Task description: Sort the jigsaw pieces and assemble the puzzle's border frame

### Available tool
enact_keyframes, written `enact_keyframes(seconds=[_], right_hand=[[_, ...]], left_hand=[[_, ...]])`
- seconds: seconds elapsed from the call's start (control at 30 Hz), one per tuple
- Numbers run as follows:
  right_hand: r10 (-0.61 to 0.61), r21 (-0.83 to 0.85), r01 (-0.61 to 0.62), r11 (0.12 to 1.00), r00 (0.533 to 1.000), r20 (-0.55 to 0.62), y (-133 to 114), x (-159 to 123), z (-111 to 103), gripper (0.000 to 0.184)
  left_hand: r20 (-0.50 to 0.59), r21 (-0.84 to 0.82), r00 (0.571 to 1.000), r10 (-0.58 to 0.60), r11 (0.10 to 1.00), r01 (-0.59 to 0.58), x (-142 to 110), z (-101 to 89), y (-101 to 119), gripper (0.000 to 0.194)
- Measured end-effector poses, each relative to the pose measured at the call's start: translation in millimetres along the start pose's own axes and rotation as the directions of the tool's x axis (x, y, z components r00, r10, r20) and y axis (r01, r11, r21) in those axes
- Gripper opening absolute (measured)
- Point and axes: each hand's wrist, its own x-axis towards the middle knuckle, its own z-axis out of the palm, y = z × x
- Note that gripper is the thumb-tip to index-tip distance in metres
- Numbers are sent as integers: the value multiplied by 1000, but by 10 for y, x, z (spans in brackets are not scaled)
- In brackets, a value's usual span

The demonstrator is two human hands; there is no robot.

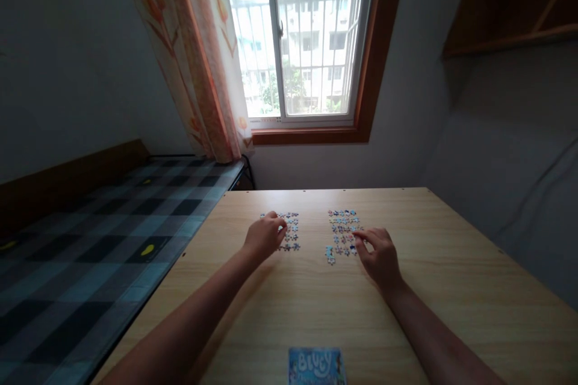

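Head view: a pale wooden table (271, 331) fills the lower middle, with two groups of small jigsaw pieces set out in rough rows on its far half, a bare strip of wood between them. The left group (293, 236) is partly covered by the person's left hand (264, 234), which is over its left side, fingers curled and the tips drawn close together; whether a piece is held there cannot be told. The right hand (380, 254) is at the right edge of the right group (344, 221), forefinger and thumb bent toward each other with a narrow gap — again, it cannot be told whether they grip a piece or only touch one. At the near left corner of the right group, a short strip of light blue pieces (330, 254) extends toward the person. A blue box (316, 366) lettered "Bluey" lies at the near edge of the view, between the forearms and well apart from the pieces. To the left of the table is a bed (117, 222) with a checked cover; beyond stand a patterned curtain (189, 42) and a barred window (311, 42). A wooden shelf (510, 39) is fixed high on the right wall.
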Motion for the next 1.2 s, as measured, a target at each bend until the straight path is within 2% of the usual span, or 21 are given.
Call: enact_keyframes(seconds=[0.1,0.23,0.53,0.8,1.2], right_hand=[[-7,0,7,1000,1000,-7,2,7,9,15],[-7,5,7,1000,1000,-11,13,2,15,14],[11,16,-12,1000,1000,22,38,-10,47,15],[5,10,-5,1000,1000,14,30,-6,40,15],[11,24,-11,1000,1000,4,64,-22,80,14]], left_hand=[[87,6,995,-54,999,54,184,65,-117,23],[90,-5,994,-61,998,62,304,161,-148,24],[115,5,988,-103,995,103,337,197,-36,22],[114,33,989,-91,996,88,371,269,-52,19],[140,4,975,-173,985,174,527,336,-62,16]])
